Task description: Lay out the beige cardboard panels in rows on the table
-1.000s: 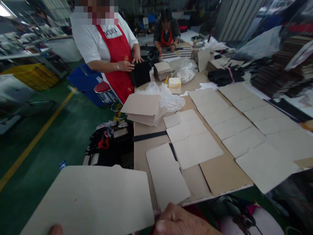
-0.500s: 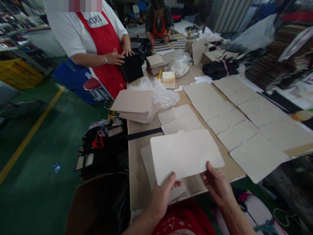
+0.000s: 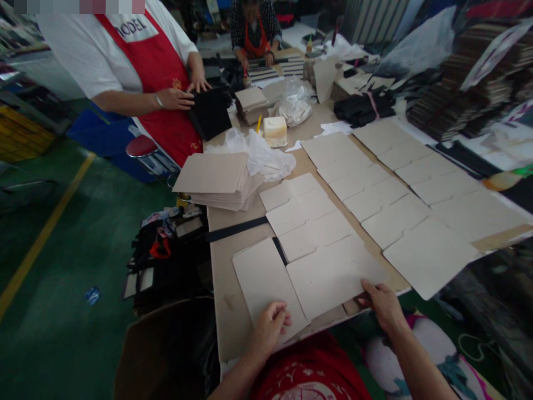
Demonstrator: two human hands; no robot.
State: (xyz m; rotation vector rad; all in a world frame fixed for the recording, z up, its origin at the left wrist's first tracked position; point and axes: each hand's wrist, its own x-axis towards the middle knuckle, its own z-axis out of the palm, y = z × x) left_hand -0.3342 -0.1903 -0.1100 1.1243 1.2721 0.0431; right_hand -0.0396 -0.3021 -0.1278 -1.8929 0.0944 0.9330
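Note:
A pale board (image 3: 333, 272) lies at the near end of a column of overlapping boards (image 3: 300, 214) on the table. My right hand (image 3: 381, 300) grips its near right corner between thumb and fingers. Left of it rests another board (image 3: 266, 278), set at an angle. My left hand (image 3: 272, 325) is over that board's lower part, fingers curled, thumb near the fingertips; whether anything is between them is too small to tell. Two more columns of overlapping boards (image 3: 428, 244) spread to the right.
A stack of boards (image 3: 212, 175) and a crumpled plastic bag (image 3: 270, 158) stand farther back. A person in a red apron (image 3: 145, 61) handles a black item (image 3: 210, 114) at the left. Another person (image 3: 254, 39) works at the far end. A brown box (image 3: 166, 355) sits left of the table.
The board that both hands held up now lies flat at the column's near end. My left hand has let go of it and moved down-left; my right hand remains at its corner.

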